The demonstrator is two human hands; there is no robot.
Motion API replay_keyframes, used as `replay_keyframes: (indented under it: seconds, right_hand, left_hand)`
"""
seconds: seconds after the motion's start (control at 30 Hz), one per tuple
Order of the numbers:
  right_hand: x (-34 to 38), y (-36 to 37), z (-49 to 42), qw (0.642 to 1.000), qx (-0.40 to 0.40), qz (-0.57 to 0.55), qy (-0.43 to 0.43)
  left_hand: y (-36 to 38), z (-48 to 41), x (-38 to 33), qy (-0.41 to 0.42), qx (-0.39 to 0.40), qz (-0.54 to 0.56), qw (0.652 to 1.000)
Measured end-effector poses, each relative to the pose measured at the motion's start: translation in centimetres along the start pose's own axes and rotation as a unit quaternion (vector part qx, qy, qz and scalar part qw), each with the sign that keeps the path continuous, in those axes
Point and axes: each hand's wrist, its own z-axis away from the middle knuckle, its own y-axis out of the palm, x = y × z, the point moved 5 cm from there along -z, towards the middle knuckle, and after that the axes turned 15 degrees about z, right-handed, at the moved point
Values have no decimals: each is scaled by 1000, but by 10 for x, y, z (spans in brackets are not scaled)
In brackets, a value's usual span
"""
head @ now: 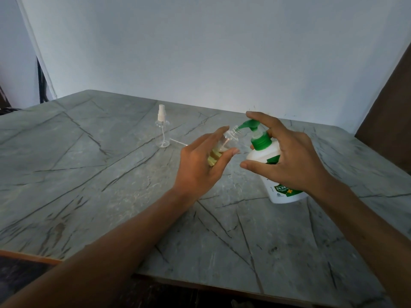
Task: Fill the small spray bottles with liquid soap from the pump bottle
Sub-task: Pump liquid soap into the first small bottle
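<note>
Fingers (pixel 219 132) (L) hold btl (pixel 225 142) tilted, neck twd nozzle (pixel 242 126)

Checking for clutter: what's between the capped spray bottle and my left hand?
Head view: a thin white tube lies on the table between capped spray bottle and left hand.

The left hand (pixel 200 167) holds a small bottle (pixel 230 138) to the pump bottle (pixel 259 157), right hand (pixel 293 161) seemingly pressing.

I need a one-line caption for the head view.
Left hand holds a small clear plastic bottle at the green nozzle of a white pump bottle gripped by the right hand.
</note>
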Motion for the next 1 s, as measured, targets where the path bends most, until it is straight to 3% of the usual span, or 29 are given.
replay_keyframes:
  seconds: [0.57,1.0]
  right_hand:
    - [-2,-1,-2,997,-36,-60,19]
    - [0,1,-1,1000,1,-12,2]
  left_hand:
    - [5,3,-3,6,11,1,1000]
    - [1,0,-1,-7,-6,-7,1000]
